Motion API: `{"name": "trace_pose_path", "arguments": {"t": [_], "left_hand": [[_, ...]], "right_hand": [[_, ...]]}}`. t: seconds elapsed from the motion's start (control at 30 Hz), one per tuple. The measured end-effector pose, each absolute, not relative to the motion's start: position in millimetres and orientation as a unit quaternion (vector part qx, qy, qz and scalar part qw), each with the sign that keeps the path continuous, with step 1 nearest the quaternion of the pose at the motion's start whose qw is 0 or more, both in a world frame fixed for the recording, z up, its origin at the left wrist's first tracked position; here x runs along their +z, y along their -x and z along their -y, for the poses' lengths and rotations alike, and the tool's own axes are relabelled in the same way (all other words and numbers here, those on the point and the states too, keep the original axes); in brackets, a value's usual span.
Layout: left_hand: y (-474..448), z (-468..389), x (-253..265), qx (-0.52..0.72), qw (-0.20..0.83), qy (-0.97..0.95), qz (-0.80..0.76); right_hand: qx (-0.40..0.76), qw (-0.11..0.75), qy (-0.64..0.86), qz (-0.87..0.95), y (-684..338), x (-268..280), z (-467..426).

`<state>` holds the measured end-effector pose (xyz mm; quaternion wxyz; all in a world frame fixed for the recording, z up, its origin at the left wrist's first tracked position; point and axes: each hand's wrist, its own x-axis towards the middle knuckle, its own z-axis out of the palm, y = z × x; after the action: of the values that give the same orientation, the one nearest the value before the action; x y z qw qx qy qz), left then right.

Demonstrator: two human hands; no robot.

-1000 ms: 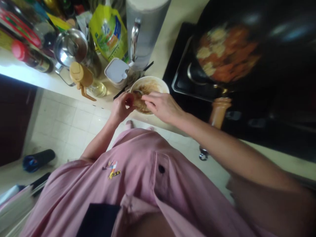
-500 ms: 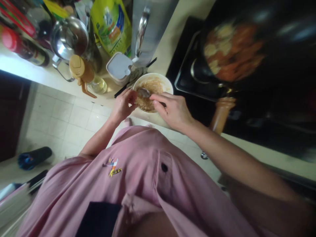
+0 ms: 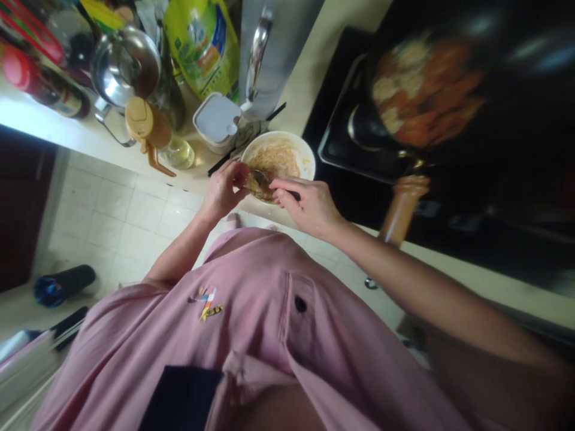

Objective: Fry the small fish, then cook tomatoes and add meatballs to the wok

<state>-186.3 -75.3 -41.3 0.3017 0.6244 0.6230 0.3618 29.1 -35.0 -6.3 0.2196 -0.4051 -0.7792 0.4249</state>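
A white bowl (image 3: 306, 148) with a lumpy yellow-brown mixture (image 3: 278, 158) sits at the counter's front edge. My left hand (image 3: 223, 188) is closed at the bowl's near-left rim, thumb and fingers pinching there; the fingertips are partly hidden. From the other side my right hand (image 3: 309, 206) grips the dark handle of a metal spoon (image 3: 259, 178). The spoon's head dips into the mixture at the near-left of the bowl, close to my left fingertips.
On the right, a wok with a wooden handle (image 3: 404, 206) holds orange and pale pieces (image 3: 431, 96) over the black stove. Left of the bowl stand a lidded white container (image 3: 217, 117), an oil bottle (image 3: 179, 154), a tan-lidded jar (image 3: 146, 123), a steel pot (image 3: 126, 66) and a yellow pouch (image 3: 202, 48).
The spoon and my right hand have shifted slightly left and toward me, exposing more of the mixture. My left hand stays nearly where it was at the rim.
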Motion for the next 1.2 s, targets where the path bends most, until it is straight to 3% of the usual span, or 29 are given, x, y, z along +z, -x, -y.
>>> {"name": "trace_pose_path", "arguments": {"t": [0.2, 0.4, 0.6, 0.83, 0.93, 1.07, 1.2], "left_hand": [[189.4, 73.8, -43.0, 0.363, 0.304, -0.629, -0.617], [192.3, 72.4, -42.4, 0.386, 0.298, -0.625, -0.610], [193.7, 67.3, -38.3, 0.398, 0.286, -0.623, -0.609], [201.8, 57.5, -25.0, 0.401, 0.267, -0.637, -0.602], [200.2, 47.8, -30.4, 0.386, 0.332, -0.647, -0.568], [187.2, 32.4, -40.2, 0.384, 0.491, -0.592, -0.511], [169.0, 26.7, -39.8, 0.416, 0.497, -0.564, -0.512]], "right_hand": [[0.507, 0.239, 0.450, 0.696, -30.2, -7.1, 37.3], [0.707, 0.261, 0.553, 0.354, -21.2, -0.8, 22.4], [0.776, 0.250, 0.541, 0.205, -30.8, 4.7, 8.0], [0.770, 0.287, 0.517, 0.240, -58.7, 2.6, 6.6], [0.759, 0.308, 0.502, 0.280, -70.1, 6.1, 5.3], [0.713, 0.345, 0.477, 0.381, -72.1, 20.1, 11.7], [0.574, 0.357, 0.449, 0.584, -65.1, 34.8, 27.7]]}}
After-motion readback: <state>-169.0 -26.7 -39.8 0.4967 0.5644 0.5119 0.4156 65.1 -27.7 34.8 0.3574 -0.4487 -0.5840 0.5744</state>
